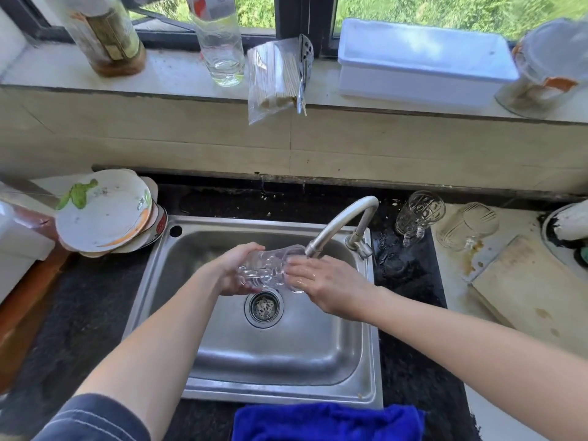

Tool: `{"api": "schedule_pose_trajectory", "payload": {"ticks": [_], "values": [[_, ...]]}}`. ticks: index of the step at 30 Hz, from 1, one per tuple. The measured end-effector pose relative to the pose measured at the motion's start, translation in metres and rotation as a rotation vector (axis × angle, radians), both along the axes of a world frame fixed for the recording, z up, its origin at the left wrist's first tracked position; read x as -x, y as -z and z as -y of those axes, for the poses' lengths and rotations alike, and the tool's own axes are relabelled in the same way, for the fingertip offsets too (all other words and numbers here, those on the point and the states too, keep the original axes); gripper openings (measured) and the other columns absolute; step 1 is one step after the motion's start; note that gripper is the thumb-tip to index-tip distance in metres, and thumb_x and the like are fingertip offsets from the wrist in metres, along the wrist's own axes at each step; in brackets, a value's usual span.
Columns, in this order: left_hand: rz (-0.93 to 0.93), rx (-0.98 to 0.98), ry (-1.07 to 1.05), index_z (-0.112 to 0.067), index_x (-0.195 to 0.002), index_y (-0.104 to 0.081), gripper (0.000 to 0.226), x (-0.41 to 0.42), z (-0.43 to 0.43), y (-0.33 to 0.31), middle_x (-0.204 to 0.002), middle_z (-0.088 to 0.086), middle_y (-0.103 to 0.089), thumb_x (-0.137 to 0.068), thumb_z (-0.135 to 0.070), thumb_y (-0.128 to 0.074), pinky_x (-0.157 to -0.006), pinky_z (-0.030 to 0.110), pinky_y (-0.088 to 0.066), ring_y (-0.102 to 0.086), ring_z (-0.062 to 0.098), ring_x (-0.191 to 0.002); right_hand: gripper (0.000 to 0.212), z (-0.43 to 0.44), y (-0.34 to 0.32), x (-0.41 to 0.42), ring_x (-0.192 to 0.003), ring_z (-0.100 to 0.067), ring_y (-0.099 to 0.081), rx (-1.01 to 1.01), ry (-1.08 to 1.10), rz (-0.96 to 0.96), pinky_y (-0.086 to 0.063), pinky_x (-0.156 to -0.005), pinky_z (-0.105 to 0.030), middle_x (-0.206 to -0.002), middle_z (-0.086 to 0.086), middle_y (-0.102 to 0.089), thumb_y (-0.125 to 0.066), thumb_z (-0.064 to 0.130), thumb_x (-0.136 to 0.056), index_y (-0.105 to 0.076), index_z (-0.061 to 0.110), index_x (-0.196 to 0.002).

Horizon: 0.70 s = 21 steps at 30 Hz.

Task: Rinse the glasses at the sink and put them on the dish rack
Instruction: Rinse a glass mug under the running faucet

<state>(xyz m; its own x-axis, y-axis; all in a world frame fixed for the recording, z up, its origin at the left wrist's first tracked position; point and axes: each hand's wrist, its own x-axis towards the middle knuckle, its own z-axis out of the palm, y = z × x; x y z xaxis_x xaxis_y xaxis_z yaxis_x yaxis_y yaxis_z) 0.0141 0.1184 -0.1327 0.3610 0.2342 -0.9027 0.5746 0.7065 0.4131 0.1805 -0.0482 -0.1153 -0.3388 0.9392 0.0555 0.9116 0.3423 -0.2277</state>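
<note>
A clear glass (270,268) lies on its side over the steel sink (222,374), its mouth under the faucet spout (337,229). My left hand (234,270) grips its base end. My right hand (321,283) holds it at the rim, fingers wet. Two more clear glass mugs stand on the counter right of the faucet: one (420,216) on the dark counter, another (467,226) on the pale surface. No dish rack shows in view.
Stacked dirty plates (105,211) sit left of the sink. A blue cloth (327,423) lies at the sink's front edge. A worn cutting board (534,288) is at the right. Bottles (219,43), a chopstick bag (276,74) and a white box (423,62) line the windowsill.
</note>
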Motion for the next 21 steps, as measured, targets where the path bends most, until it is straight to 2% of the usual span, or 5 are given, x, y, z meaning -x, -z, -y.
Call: {"api": "schedule_pose_trajectory", "payload": {"ticks": [3, 7, 11, 14, 21], "values": [[0.033, 0.037, 0.008, -0.013, -0.092, -0.063, 0.037, -0.003, 0.009, -0.007, -0.073, 0.006, -0.067, -0.089, -0.048, -0.05, -0.052, 0.026, -0.052, -0.062, 0.02, -0.058, 0.026, -0.015, 0.001, 0.013, -0.103, -0.026, -0.062, 0.095, 0.055, -0.023, -0.053, -0.079, -0.043, -0.109, -0.003, -0.068, -0.049, 0.021, -0.093, -0.068, 0.013, -0.108], [0.296, 0.098, -0.22, -0.011, -0.111, -0.065, 0.043, 0.016, 0.022, 0.008, -0.11, 0.019, -0.066, -0.09, -0.041, -0.041, -0.097, 0.046, -0.047, -0.061, 0.038, -0.099, 0.028, -0.011, -0.016, 0.016, -0.096, -0.027, -0.067, 0.134, 0.29, -0.27, -0.054, -0.078, -0.038, -0.107, -0.002, -0.072, -0.056, 0.035, -0.096, -0.068, 0.019, -0.116], [0.459, 0.124, -0.504, -0.013, -0.1, -0.065, 0.03, 0.009, 0.044, 0.015, -0.104, 0.015, -0.068, -0.088, -0.028, -0.042, -0.073, 0.034, -0.047, -0.061, 0.026, -0.082, 0.022, -0.019, -0.024, 0.038, -0.101, -0.019, -0.064, 0.255, 0.562, -0.527, -0.043, -0.086, -0.027, -0.105, 0.006, -0.074, -0.058, 0.036, -0.095, -0.074, 0.029, -0.108], [0.45, 0.017, -0.45, -0.015, -0.101, -0.068, 0.03, 0.002, 0.041, 0.014, -0.113, 0.015, -0.062, -0.088, -0.035, -0.051, -0.074, 0.035, -0.039, -0.056, 0.022, -0.087, 0.022, -0.013, -0.028, 0.041, -0.103, -0.015, -0.063, 0.285, 0.579, -0.596, -0.045, -0.09, -0.028, -0.111, 0.006, -0.072, -0.059, 0.031, -0.095, -0.073, 0.025, -0.111], [0.339, -0.032, -0.326, -0.016, -0.082, -0.072, 0.036, 0.001, 0.032, 0.016, -0.08, 0.007, -0.064, -0.089, -0.039, -0.046, -0.06, 0.03, -0.038, -0.053, 0.02, -0.068, 0.034, -0.004, -0.019, 0.024, -0.122, -0.023, -0.055, 0.21, 0.186, -0.133, -0.049, -0.095, -0.039, -0.128, -0.001, -0.062, -0.053, 0.021, -0.092, -0.062, 0.017, -0.124]]}}
